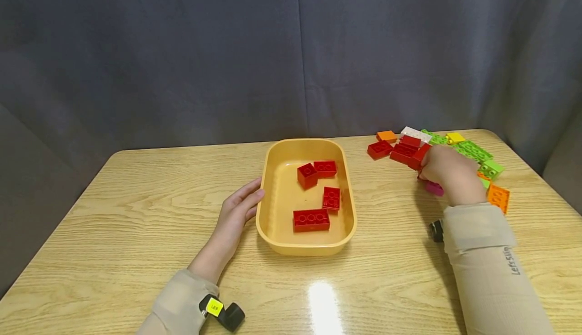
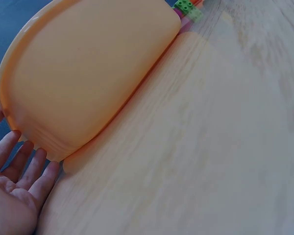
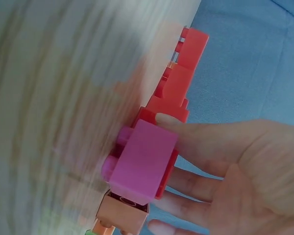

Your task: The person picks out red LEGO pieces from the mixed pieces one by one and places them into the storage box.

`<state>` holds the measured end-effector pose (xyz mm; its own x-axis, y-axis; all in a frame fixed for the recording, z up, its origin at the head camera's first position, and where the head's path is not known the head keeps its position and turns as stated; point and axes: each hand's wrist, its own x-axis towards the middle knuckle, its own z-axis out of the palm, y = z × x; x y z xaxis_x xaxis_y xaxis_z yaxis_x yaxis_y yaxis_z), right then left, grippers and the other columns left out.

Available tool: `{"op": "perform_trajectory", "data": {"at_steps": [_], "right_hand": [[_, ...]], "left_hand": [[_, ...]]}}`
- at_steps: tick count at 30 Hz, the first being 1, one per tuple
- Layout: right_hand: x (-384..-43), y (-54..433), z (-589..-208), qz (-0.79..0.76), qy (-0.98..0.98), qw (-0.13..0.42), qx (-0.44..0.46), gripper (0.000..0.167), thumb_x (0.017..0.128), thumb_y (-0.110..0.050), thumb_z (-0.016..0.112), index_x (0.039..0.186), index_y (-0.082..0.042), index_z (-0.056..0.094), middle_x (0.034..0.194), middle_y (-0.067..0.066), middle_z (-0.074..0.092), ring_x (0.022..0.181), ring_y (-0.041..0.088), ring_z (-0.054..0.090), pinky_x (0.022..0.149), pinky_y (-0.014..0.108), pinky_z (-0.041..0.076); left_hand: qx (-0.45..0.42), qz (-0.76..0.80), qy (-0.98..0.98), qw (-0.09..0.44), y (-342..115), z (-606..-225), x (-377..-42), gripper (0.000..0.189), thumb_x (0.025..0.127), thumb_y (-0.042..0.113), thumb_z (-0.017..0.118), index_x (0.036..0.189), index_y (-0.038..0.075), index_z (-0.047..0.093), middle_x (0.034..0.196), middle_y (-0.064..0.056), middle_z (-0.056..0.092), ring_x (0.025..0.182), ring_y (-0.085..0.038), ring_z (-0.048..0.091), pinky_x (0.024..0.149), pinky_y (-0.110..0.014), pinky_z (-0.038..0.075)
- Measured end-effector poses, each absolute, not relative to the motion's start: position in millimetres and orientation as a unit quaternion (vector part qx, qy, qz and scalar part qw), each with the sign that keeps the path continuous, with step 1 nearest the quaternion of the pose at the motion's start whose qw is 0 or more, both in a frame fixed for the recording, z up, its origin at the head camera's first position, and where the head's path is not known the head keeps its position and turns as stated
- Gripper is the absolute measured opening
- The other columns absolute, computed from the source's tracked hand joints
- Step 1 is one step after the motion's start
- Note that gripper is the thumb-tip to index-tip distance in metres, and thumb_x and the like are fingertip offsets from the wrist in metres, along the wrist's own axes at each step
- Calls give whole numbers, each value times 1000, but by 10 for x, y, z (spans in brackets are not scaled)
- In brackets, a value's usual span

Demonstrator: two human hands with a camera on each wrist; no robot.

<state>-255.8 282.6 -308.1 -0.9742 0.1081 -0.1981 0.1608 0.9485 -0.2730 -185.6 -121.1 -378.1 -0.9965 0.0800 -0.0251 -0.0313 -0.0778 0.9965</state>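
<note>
A yellow plastic tub stands mid-table with several red toy bricks inside. My left hand rests against its left side, fingers fairly straight and touching the outer wall. At the right, my right hand reaches into a group of bricks and pinches a tilted red brick. More red bricks lie just beyond its fingertips. In the right wrist view, a pink brick partly covers the red brick near my thumb, so the exact finger contact is hidden.
Around my right hand lie a white brick, an orange brick, green bricks and a yellow brick. Another red brick sits at the group's left. A dark curtain hangs behind the wooden table.
</note>
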Motion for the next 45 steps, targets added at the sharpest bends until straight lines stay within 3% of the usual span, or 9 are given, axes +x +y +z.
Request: {"op": "perform_trajectory", "data": {"at_steps": [4, 7, 12, 19, 27, 31, 45], "right_hand": [[-2566, 2826, -3084, -141, 982, 105, 63, 11, 82, -9, 68, 83, 2, 67, 81, 19, 63, 79, 41, 55, 89, 79, 33], [-2564, 2827, -3090, -141, 983, 105, 59, 12, 82, -8, 67, 87, 3, 68, 82, 18, 63, 77, 38, 54, 83, 69, 40], [-2560, 2813, -3100, -142, 983, 102, 50, 16, 84, -9, 68, 96, 1, 72, 88, 19, 65, 79, 37, 53, 76, 61, 43], [-2567, 2775, -3082, -143, 983, 102, 52, 18, 83, -7, 68, 98, 2, 72, 90, 19, 67, 83, 39, 53, 80, 67, 42], [-2540, 2755, -3057, -144, 986, 67, 46, 18, 84, -9, 67, 97, 4, 69, 86, 19, 65, 78, 37, 54, 71, 57, 45], [-2528, 2712, -3013, -142, 988, 44, 39, 22, 84, -10, 67, 101, 4, 69, 92, 23, 66, 77, 38, 55, 65, 51, 45], [-2475, 2514, -2895, -127, 991, 12, 28, 28, 84, -7, 66, 109, 6, 67, 103, 28, 65, 85, 44, 55, 72, 60, 45]], "left_hand": [[15, 736, 676, 38, -1209, -3785, -1863, 48, 100, 23, 59, 143, 6, 51, 144, -9, 52, 120, -21, 58, 96, -26, 51], [12, 737, 675, 38, -1206, -3792, -1866, 47, 100, 23, 59, 143, 7, 51, 143, -8, 52, 120, -20, 58, 96, -26, 51], [11, 735, 677, 37, -1209, -3794, -1859, 48, 99, 24, 59, 143, 7, 51, 144, -8, 52, 122, -21, 57, 96, -26, 51], [16, 735, 676, 39, -1217, -3796, -1862, 48, 99, 24, 59, 143, 6, 51, 144, -10, 51, 122, -22, 57, 97, -27, 50], [17, 736, 676, 38, -1209, -3788, -1866, 48, 99, 24, 59, 144, 6, 51, 144, -9, 51, 122, -21, 57, 96, -26, 51], [17, 734, 678, 38, -1207, -3786, -1871, 49, 99, 25, 59, 144, 6, 50, 145, -9, 51, 122, -22, 57, 96, -25, 51], [16, 735, 677, 38, -1205, -3779, -1863, 48, 100, 24, 59, 144, 6, 51, 145, -10, 51, 123, -22, 56, 96, -26, 50]]}}
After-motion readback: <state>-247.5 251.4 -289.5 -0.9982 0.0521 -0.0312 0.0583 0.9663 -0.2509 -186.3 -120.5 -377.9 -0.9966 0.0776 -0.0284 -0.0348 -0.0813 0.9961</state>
